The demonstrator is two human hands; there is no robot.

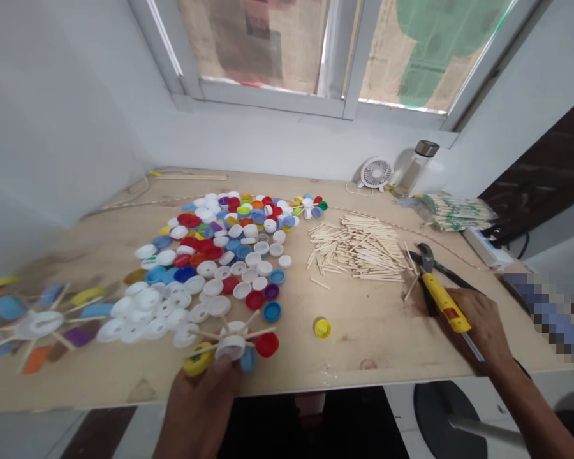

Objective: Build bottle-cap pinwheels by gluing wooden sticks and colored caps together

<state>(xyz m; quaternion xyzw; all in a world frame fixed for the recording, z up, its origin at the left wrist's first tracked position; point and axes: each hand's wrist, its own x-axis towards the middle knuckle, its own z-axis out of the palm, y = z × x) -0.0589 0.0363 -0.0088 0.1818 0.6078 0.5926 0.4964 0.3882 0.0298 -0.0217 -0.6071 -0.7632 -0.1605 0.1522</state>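
Note:
My left hand (203,401) is closed on a wheel-like piece made of a white bottle cap (230,347) with wooden sticks radiating from it. Yellow, red and light-blue caps sit at some of the stick ends; other sticks are bare. At the right, my right hand (481,319) is wrapped around a yellow glue gun (447,303), a clear glue stick protruding from its rear. The fingers on its far side are mostly hidden. Close to the gun's nozzle lies a dark metal tool (425,255), partly covered. A loose yellow cap (322,328) lies between my hands.
Many coloured bottle caps (213,271) spread across the left-middle. Short wooden sticks (363,248) form a pile right of them. Finished-looking cap wheels stand at left (41,325) and back (308,205). Farther right are a small fan (376,173), bottle (416,169), bagged sticks (459,212) and power strip (488,247).

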